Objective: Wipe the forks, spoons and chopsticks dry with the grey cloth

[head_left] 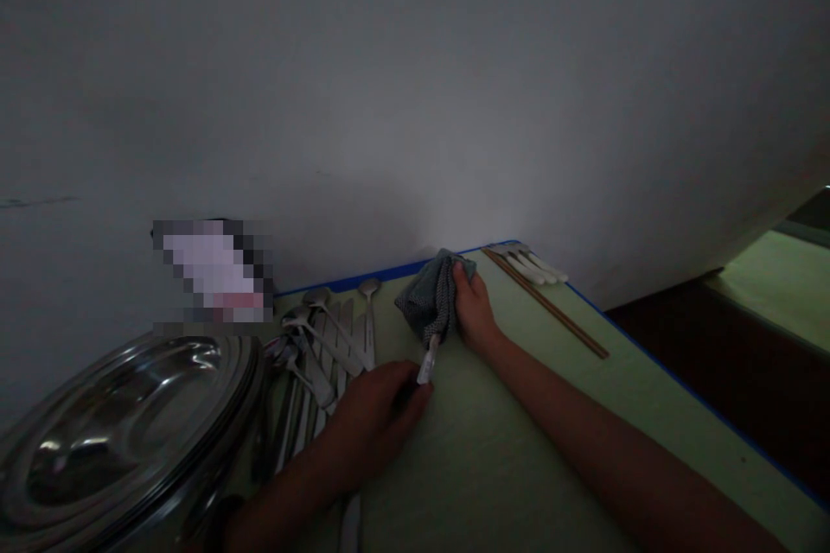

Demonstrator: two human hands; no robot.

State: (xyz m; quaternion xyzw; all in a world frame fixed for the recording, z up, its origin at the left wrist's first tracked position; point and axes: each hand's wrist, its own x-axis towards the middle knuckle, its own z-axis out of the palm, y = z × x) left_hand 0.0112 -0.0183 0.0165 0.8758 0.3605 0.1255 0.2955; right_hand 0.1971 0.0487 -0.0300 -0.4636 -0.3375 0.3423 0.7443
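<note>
My right hand [476, 309] is closed round a grey-green cloth [424, 298], bunched up above the table. Out of the cloth's lower end sticks the flat metal handle of a piece of cutlery [426, 365]. My left hand [379, 406] is closed, with its fingers at that handle's end. The cloth hides the other end, so its kind does not show. Left of my left hand lie several spoons [316, 298] and knives [343, 320] in a loose heap, with more metal cutlery partly behind my left forearm.
A stack of oval, divided metal trays [139, 402] stands at the left. Behind it, a blurred-out object [211, 268] leans by the wall. Brown chopsticks [551, 307] and several white-handled forks [535, 263] lie at the right on the pale green table [519, 449], whose edge is blue.
</note>
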